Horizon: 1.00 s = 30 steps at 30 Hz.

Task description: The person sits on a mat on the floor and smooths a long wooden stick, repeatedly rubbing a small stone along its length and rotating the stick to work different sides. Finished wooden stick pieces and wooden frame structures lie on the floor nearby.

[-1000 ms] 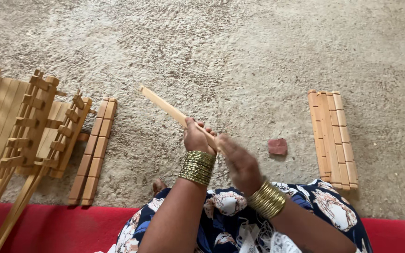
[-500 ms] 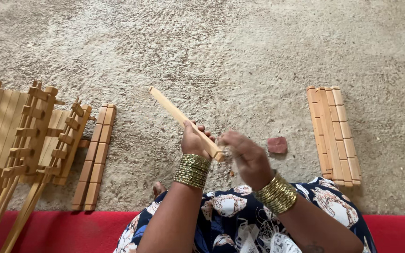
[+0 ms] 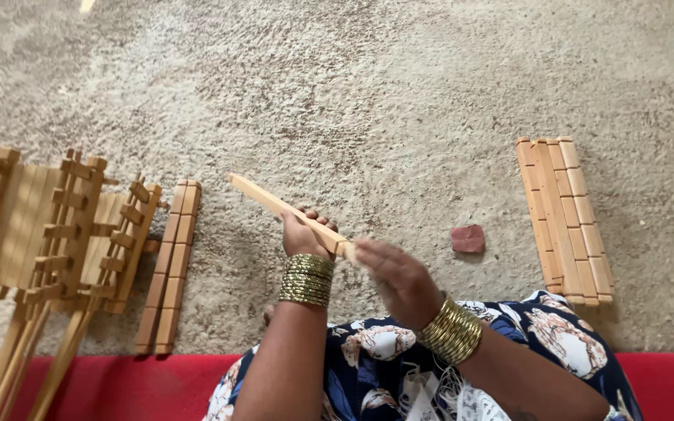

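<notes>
- stick (image 3: 278, 205), a long pale wooden one, is held up over the carpet (image 3: 399, 93), slanting from its free end at upper left down into my hands near the middle.
- my left hand (image 3: 303, 234) is wrapped around the stick's near part, fingers curled over it, gold bangles at the wrist.
- my right hand (image 3: 399, 277) sits at the stick's near end; it is blurred, so i cannot tell whether it pinches the tip or only touches it.
- judging by the grip, i'd say the step in hand is working or checking that near end.
- a small red block (image 3: 468, 238) lies on the carpet just right of my right hand.
- a slat mat (image 3: 562, 218) lies toward the carpet's right edge; two joined slats (image 3: 170, 265) and wooden frames (image 3: 56, 234) lie toward the left edge.
- next move, as i judge it, calls for a steady left grip while the right hand finishes at the end.
</notes>
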Available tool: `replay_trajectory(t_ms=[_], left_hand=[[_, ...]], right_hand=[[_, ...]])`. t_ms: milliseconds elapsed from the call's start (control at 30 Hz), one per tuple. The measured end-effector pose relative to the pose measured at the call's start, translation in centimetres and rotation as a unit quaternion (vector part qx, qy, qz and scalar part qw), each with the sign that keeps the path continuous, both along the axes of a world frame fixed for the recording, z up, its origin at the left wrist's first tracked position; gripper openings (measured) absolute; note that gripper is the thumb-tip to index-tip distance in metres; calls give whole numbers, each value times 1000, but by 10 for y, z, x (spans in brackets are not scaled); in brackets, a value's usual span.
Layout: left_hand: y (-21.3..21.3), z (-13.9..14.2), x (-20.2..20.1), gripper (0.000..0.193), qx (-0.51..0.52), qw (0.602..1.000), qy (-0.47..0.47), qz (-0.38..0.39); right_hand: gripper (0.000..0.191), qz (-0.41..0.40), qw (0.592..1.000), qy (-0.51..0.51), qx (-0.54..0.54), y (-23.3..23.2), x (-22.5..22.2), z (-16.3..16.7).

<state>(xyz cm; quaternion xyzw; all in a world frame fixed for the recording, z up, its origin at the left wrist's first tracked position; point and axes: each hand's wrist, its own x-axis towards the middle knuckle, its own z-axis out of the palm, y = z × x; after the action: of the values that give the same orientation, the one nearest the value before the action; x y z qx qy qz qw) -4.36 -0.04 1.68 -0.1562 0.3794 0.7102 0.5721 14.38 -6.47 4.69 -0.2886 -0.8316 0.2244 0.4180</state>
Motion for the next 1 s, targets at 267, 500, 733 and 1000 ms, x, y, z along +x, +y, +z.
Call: replay_trajectory(t_ms=[267,500,733,1000], left_hand=[[0,-16,25,39,43,999,0,-16],[-2,3,-13,46,-70,992,92,45],[-4,-19,25,43,22,990,140,-16],[2,-26,-6,44,-25,992,119,23]], right_hand=[[30,-23,998,-23,53,-4,-13,-6],[25,44,995,38,85,-8,-9,-4],[26,-48,995,51,-67,8,-10,-11],[27,54,998,38,19,-21,-13,3]])
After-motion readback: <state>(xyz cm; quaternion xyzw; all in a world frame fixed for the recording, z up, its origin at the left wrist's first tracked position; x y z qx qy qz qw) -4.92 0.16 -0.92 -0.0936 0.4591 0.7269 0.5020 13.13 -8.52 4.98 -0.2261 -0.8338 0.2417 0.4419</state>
